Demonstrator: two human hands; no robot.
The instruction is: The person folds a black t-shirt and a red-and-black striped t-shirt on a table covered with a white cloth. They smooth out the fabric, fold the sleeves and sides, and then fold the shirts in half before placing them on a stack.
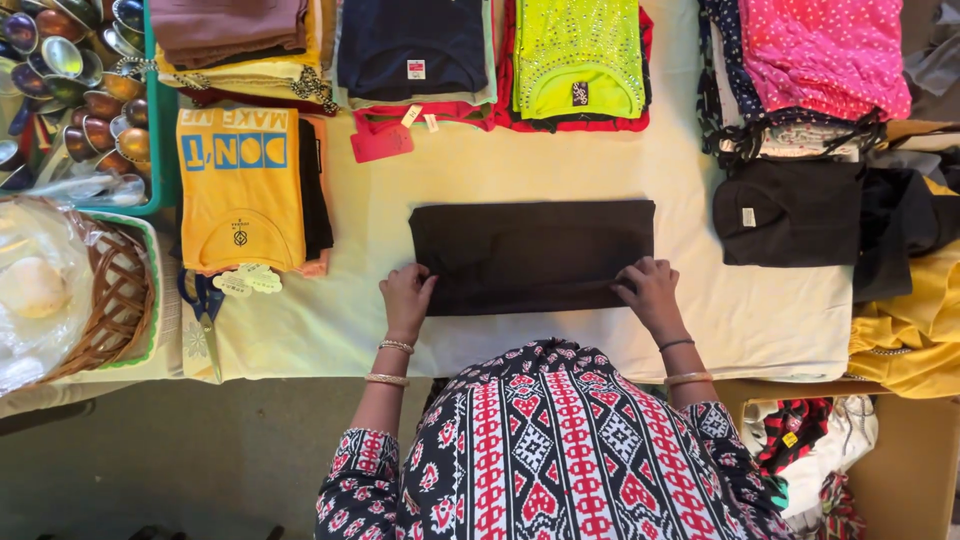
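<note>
Dark folded garment (532, 255): lying mid-table on the cream tablecloth (760, 310). Left hand (407, 296) and right hand (650, 290) are pinching its near corners, fingers seemingly curled together. Yellow printed shirt (240, 185) lying left.

Single head cam, steep top-down onto the table (560, 160).

Only one view, so no overlap with a second camera. It sits above the wearer and looks almost straight down; the wearer's patterned top (560, 450) fills the bottom centre, so the near table edge runs across the lower third of frame. Facing is away from the wearer toward the far edge, which is cut off at the top. Medium range: the table spans nearly the full width, with the left end cropped at the wicker basket (115, 300) and the right end cropped past the yellow cloth (915, 330). Floor shows at bottom left.
</note>
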